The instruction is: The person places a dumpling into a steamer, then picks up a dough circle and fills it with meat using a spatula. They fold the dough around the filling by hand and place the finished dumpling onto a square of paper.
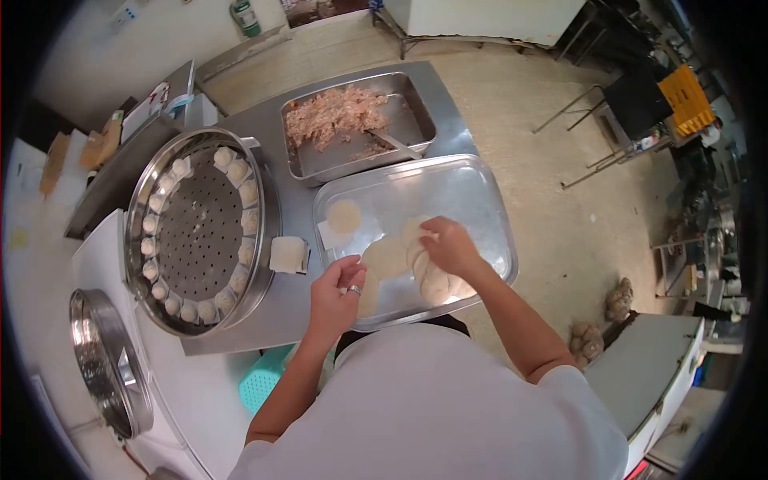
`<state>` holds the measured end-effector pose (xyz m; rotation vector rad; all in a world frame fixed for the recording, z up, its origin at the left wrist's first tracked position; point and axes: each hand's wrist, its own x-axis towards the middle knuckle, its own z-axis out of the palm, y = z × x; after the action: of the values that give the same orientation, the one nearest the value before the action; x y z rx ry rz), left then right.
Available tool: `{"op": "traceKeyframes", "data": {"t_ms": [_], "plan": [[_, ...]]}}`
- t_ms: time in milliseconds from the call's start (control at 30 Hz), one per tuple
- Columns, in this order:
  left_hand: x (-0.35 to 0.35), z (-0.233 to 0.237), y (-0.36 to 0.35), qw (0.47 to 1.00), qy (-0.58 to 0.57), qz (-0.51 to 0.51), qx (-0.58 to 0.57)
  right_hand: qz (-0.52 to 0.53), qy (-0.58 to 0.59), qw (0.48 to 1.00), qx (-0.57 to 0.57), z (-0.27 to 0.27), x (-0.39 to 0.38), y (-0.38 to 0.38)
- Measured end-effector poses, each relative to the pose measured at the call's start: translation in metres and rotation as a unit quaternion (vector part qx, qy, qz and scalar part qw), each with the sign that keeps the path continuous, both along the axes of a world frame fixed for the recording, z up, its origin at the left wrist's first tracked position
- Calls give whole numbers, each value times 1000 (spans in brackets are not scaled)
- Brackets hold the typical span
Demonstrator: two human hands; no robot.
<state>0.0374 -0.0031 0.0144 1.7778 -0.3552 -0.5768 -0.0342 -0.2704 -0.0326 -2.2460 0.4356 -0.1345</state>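
A clear plastic tray lies in front of me with thin round dough wrappers inside. My right hand pinches the edge of a dough wrapper by a row of overlapping wrappers. At the tray's left front, my left hand, with a ring on one finger, has bent fingers apart beside the wrappers; I see nothing held in it. One separate wrapper lies partly over a white paper square at the tray's left side.
Left stands a round perforated steamer ringed with small filled dumplings on paper squares. A paper stack lies beside it. Behind, a metal pan holds minced filling and a spatula. Another steamer ring is far left.
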Motion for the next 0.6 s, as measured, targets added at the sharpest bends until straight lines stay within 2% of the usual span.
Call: {"op": "traceKeyframes", "data": {"t_ms": [67, 167, 267, 467, 600], "plan": [[-5, -6, -8, 1000, 3, 30, 7, 105, -43, 994, -9, -7, 17, 21], [-14, -5, -18, 995, -23, 94, 19, 207, -86, 972, -76, -31, 43, 53], [-28, 5, -21, 990, -1, 141, 32, 289, 5, 929, -232, -25, 57, 61], [-51, -17, 7, 980, 18, 195, 39, 289, -13, 924, -252, -23, 58, 67], [-47, -18, 14, 982, 19, 185, 27, 274, -10, 921, -278, -32, 57, 75]]}}
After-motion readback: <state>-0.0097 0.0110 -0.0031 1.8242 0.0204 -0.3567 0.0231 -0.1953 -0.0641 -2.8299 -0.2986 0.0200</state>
